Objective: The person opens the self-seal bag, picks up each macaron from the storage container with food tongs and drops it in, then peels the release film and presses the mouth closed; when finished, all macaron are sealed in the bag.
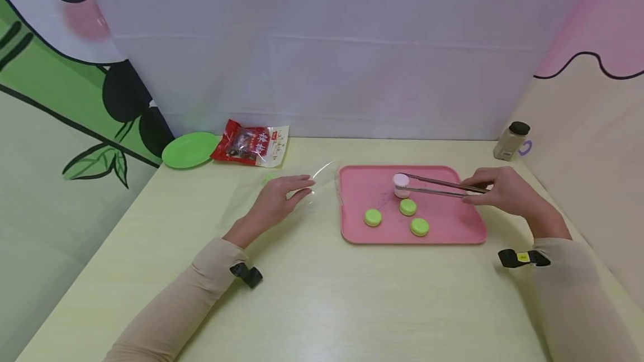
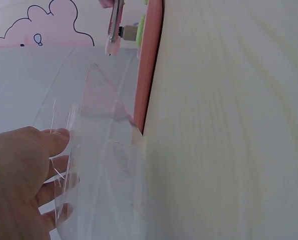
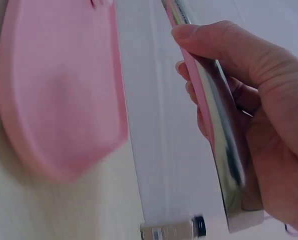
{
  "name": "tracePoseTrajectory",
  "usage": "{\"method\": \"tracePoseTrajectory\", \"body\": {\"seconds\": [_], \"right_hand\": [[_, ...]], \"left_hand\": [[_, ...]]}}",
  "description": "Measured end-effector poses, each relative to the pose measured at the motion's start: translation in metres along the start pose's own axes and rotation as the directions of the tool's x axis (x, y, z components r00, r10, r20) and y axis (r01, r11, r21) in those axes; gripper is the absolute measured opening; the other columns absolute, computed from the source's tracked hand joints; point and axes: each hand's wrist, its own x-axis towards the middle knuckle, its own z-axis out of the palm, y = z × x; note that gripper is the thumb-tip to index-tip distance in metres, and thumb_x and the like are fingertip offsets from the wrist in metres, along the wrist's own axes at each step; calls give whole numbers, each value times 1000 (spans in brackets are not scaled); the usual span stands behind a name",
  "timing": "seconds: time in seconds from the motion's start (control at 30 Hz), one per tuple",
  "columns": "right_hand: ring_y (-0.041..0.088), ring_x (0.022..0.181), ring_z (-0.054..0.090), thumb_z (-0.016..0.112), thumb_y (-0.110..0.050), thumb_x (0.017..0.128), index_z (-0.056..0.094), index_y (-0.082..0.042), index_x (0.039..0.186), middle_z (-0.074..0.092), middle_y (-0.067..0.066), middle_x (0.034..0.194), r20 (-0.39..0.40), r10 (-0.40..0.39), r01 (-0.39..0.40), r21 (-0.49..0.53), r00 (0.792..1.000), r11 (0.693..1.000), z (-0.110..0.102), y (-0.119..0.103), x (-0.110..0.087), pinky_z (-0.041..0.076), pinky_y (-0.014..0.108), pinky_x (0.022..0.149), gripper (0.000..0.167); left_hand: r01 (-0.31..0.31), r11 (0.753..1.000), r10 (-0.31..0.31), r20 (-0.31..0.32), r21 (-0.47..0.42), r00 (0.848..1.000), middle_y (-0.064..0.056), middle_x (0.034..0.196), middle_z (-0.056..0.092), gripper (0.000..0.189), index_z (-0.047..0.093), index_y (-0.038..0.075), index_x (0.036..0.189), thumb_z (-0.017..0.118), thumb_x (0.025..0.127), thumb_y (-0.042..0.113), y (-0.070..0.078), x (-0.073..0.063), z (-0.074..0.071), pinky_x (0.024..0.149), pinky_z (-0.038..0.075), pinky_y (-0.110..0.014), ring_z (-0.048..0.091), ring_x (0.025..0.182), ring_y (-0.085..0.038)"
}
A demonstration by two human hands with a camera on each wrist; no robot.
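Note:
My left hand (image 1: 276, 200) holds a clear plastic bag (image 2: 106, 165) by its edge, thumb on one side and fingers on the other. The bag's mouth reaches the left rim of a pink tray (image 1: 362, 177). My right hand (image 1: 500, 191) grips metal tongs (image 3: 214, 115) above the tray's right side. Between the tongs' tips is a pale pinkish-white macaron (image 1: 401, 179), over the back middle of the tray; another pale surface shows just under it. Three green macarons (image 1: 419, 227) lie on the tray, in front of the tips.
A green plate (image 1: 190, 149) and a red-and-white snack packet (image 1: 251, 144) lie at the back left of the table (image 1: 322, 300). At the back right stands a small black-capped jar (image 1: 511, 141), with a purple hook-shaped piece (image 1: 525, 147) beside it. A printed cloth backdrop (image 1: 322, 71) rises behind.

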Motion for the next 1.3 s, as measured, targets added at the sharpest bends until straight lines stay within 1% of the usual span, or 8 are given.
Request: {"method": "tracePoseTrajectory", "body": {"seconds": [0.1,0.37,0.57,0.77,0.87,1.0,1.13,1.3], "right_hand": [[8,69,54,87,-8,76,80,-11,96,65,-6,80,11,-21,21,15,1000,1000,10,-13,11,44,19,58,21],[15,69,53,86,-11,80,79,-4,101,64,-4,80,100,-3,-2,49,995,999,43,-47,47,46,24,57,23],[16,74,59,84,-10,81,79,-6,105,67,-4,86,190,22,-34,60,982,998,68,-69,74,52,25,65,24],[15,74,60,82,-11,84,78,-4,106,68,-2,89,255,-15,-8,89,967,996,88,-91,98,54,27,66,24],[16,73,60,81,-12,85,77,-3,107,69,0,89,270,-11,-19,110,963,994,98,-99,109,54,28,64,24],[15,72,58,81,-14,86,77,-2,108,69,0,88,282,8,-36,96,959,995,111,-105,123,52,27,63,25],[18,73,55,80,-14,86,77,-1,109,68,1,87,283,30,-51,68,959,996,123,-111,134,50,28,63,26],[18,72,53,79,-11,86,77,-1,106,66,3,84,279,63,-81,56,958,995,131,-116,144,47,28,62,22]], "left_hand": [[8,1000,-8,8,1,1000,-14,118,71,29,76,7,115,78,86,5,0,0,0,95,52,-48,68,110,-28],[-2,1000,2,1,-3,1000,-14,118,71,29,76,7,116,77,87,5,-4,-1,0,95,53,-48,68,110,-28],[-4,1000,4,0,-9,1000,-15,119,70,30,75,8,118,76,89,6,-7,-2,2,95,52,-48,67,112,-28],[9,1000,-9,1,-14,1000,-15,123,69,29,73,7,121,73,92,9,-9,-3,2,98,51,-48,66,115,-29],[23,1000,-23,-1,-12,1000,-13,125,68,29,73,8,122,72,93,12,-9,-2,1,100,50,-47,64,117,-29],[30,999,-30,-5,-19,1000,-13,126,67,30,73,10,123,72,93,12,-10,-3,1,100,49,-48,63,119,-30],[19,999,-20,-9,-32,1000,-15,125,68,31,73,10,123,73,92,8,-11,-3,2,100,49,-50,63,118,-30],[15,999,-15,3,-35,1000,-14,125,68,31,72,9,124,72,93,11,-12,-3,2,101,49,-49,63,120,-29]]}}
